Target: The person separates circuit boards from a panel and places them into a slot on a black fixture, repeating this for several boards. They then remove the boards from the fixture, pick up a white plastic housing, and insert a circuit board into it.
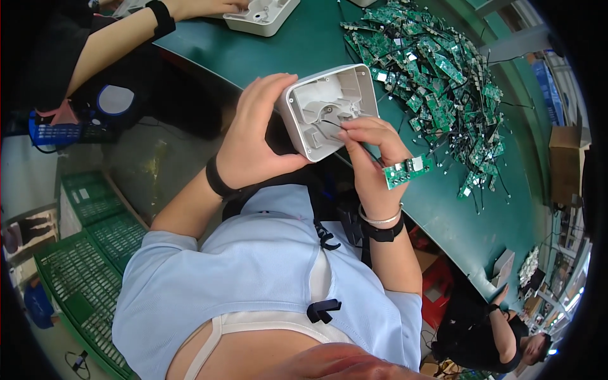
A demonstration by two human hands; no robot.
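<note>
My left hand [259, 130] grips a white plastic housing [293, 120] by its left side, thumb along the lower edge. The housing is tilted, its hollow side with moulded posts and ribs facing me. With fingertips pinched together, my right hand [375, 155] holds the black wire [332, 123] of a small green circuit board at the housing's lower right. The wire's free end reaches into the hollow. The circuit board [405, 171] itself hangs across the back of my right hand, outside the housing.
A large heap of green circuit boards [443, 88] with black wires covers the far right of the green table [278, 54]. At upper left, another person's hand [215, 6] is at a similar housing [263, 19]. Green crates [82, 266] stand lower left; another person [487, 329] is lower right.
</note>
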